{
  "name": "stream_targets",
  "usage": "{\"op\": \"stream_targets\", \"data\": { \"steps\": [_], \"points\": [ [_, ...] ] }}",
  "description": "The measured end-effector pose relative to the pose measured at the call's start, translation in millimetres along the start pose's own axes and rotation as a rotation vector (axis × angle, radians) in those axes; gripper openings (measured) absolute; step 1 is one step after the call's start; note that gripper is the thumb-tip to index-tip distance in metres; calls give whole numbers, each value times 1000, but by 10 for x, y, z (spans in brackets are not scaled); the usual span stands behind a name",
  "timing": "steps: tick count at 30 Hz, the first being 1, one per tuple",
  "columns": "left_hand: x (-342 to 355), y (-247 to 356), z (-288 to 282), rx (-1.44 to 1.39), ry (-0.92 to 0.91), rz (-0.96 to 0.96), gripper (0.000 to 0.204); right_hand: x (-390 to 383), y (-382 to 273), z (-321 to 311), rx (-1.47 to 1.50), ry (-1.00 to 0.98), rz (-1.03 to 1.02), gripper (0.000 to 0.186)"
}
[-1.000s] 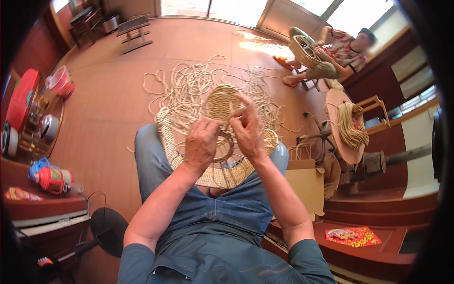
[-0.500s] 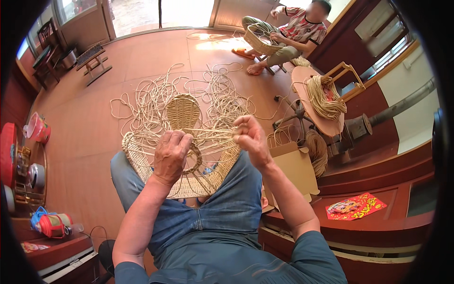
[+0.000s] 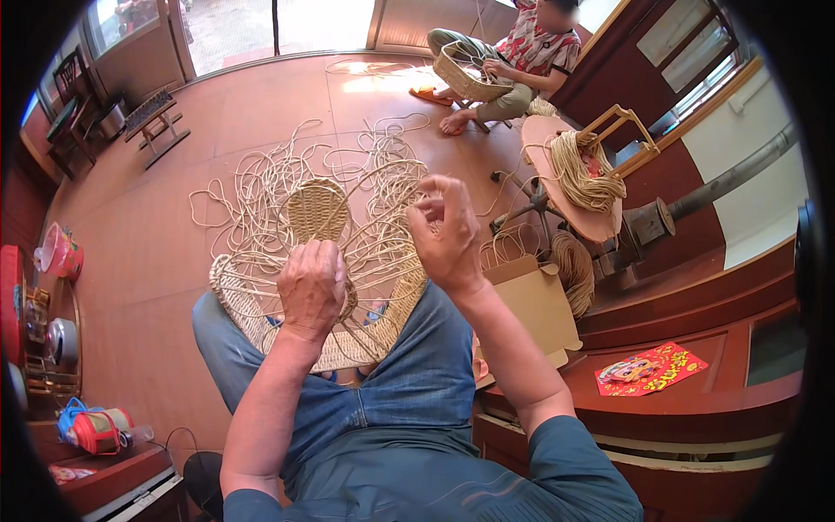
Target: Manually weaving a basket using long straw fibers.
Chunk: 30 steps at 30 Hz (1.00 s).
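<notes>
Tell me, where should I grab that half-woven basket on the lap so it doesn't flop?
Probably best on the half-woven basket is its thick woven rim, from the near side, where the left hand already rests. The rim looks dense and firm; the loose strands spilling onto the floor beyond would likely just bend or tangle.

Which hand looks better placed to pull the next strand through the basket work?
Probably the right hand: it is raised above the woven piece, fingers pinched on a strand. The left hand rests lower on the frame over the lap, seemingly steadying it, so it looks less free to pull.
</notes>
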<state>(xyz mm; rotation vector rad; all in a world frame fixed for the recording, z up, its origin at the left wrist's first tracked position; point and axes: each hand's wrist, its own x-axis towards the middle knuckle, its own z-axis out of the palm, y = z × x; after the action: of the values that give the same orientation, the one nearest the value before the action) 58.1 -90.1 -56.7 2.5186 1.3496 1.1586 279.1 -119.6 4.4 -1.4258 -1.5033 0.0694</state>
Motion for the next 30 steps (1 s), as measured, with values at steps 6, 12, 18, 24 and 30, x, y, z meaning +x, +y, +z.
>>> {"op": "stream_targets", "data": {
  "steps": [6, 12, 18, 24, 30],
  "points": [
    [-45, -38, -16, -64, -108, -46, 7, -332, 90, 110, -135, -154, -81, 35],
    [9, 66, -58, -198, -216, -234, 16, -280, 70, 282, -104, -315, -89, 61],
    [22, 81, -103, -153, -313, -266, 19, -133, 96, 528, 59, -490, 70, 80],
    [-24, 81, -122, -174, -262, -237, 14, -145, -53, 471, 42, -514, 223, 79],
    [-133, 199, -101, -11, 5, 58, 20, -340, -198, 181, 905, -376, 511, 50]
  ]
}}
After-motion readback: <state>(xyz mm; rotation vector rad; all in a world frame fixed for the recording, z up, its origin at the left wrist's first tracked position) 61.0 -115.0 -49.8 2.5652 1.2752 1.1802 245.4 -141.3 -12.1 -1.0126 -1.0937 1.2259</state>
